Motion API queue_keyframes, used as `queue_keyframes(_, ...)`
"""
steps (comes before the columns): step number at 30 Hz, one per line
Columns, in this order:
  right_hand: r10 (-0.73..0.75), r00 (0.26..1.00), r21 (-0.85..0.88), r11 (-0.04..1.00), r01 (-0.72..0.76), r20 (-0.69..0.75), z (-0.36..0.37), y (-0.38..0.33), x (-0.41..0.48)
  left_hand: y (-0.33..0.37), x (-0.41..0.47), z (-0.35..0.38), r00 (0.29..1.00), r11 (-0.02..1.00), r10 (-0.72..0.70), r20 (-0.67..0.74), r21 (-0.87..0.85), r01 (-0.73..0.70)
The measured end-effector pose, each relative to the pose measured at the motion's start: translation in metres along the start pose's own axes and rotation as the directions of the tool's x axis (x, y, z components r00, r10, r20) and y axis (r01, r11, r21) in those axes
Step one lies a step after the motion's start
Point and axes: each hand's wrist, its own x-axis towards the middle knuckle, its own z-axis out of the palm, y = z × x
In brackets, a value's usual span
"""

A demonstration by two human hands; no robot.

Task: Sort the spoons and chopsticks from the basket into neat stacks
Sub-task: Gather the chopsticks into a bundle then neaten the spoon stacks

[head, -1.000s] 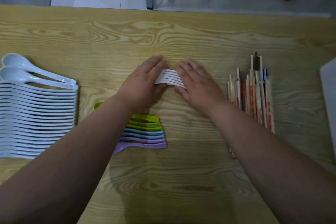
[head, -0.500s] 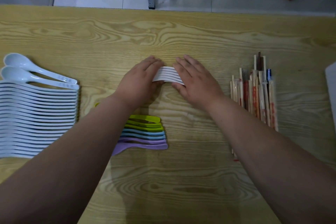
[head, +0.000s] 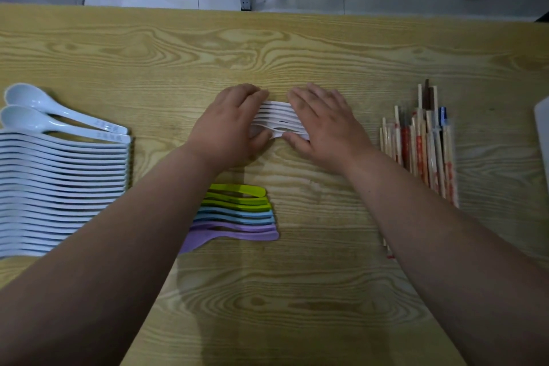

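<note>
The left hand (head: 234,125) curls its fingers over one end of the white spoons (head: 277,119), thumb tucked on the near side. The right hand (head: 325,125) lies flat on the other end, fingers straight, pressing down. These thin, smooth spoons sit in a tight row mid-table. Just nearer lie shiny green, blue and purple spoons (head: 240,211). Far left is a long row of pale spoons (head: 59,175). To the right lie chopsticks (head: 421,145), many in clear wrappers. The table (head: 297,47) is yellow wood with wavy lines.
</note>
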Motion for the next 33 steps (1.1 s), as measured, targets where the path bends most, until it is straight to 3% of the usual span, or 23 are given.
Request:
queue_keyframes(9,0.018,0.999,-0.003,1.000,-0.017,0.046,-0.003,-0.003,0.000,-0.004,-0.001,-0.003,0.999,0.995,0.040,-0.023,0.094,-0.038)
queue_keyframes(14,0.017,0.998,0.004,1.000,-0.017,0.060,-0.010,-0.006,0.002,-0.002,-0.005,-0.011,1.000,0.997,-0.006,0.009,0.072,0.005)
queue_keyframes(21,-0.112,0.983,0.069,0.990,0.123,-0.147,-0.013,-0.043,-0.027,-0.002,-0.053,-0.050,0.978,0.977,-0.185,-0.091,-0.119,0.174)
queue_keyframes(23,-0.176,0.976,0.107,0.976,0.191,-0.131,-0.009,-0.063,-0.044,-0.011,-0.082,-0.062,0.947,0.937,-0.319,-0.048,-0.168,0.307)
queue_keyframes(26,-0.246,0.968,0.135,0.958,0.252,-0.056,0.003,-0.094,-0.070,-0.022,-0.121,-0.069,0.893,0.878,-0.432,0.126,-0.169,0.448)
queue_keyframes(30,-0.245,0.966,0.103,0.966,0.236,0.084,0.024,-0.122,-0.089,-0.026,-0.151,-0.062,0.909,0.903,-0.360,0.210,-0.167,0.396)
queue_keyframes(33,-0.200,0.979,0.090,0.976,0.197,0.031,0.032,-0.132,-0.093,-0.026,-0.163,-0.060,0.928,0.923,-0.296,0.224,-0.181,0.339)
